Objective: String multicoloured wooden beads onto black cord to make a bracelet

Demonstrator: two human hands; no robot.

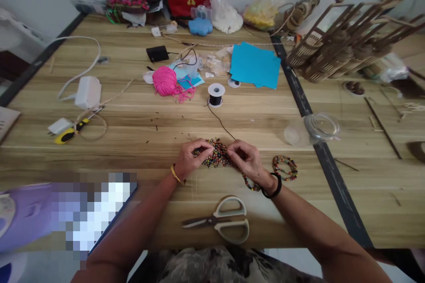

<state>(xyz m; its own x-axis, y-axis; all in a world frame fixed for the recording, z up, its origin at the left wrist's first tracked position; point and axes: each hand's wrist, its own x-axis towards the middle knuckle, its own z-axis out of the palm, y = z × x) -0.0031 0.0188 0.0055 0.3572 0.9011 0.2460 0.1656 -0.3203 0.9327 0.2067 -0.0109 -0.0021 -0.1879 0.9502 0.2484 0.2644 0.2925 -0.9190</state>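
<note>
My left hand [194,157] is closed in a pinch at the left side of a pile of small multicoloured beads [217,152]. Whatever its fingertips hold is too small to make out. On the pile's right side, my right hand [246,159] pinches a thin black cord [221,121], which runs back to a white-flanged spool [216,95] standing upright. A strand of beads [250,183] shows below my right hand, partly hidden by the wrist. Further right lie coiled bead bracelets [285,168]. Scissors [215,220] with pale handles rest between my forearms, blades pointing left.
Pink yarn [165,81] and blue sheets [255,66] lie behind the spool. A clear tape-like roll [322,128] is at right, near bamboo-like models [338,48]. A yellow-black screwdriver [71,132] and white adapter [88,91] lie left. A blurred-out device [106,212] sits front left.
</note>
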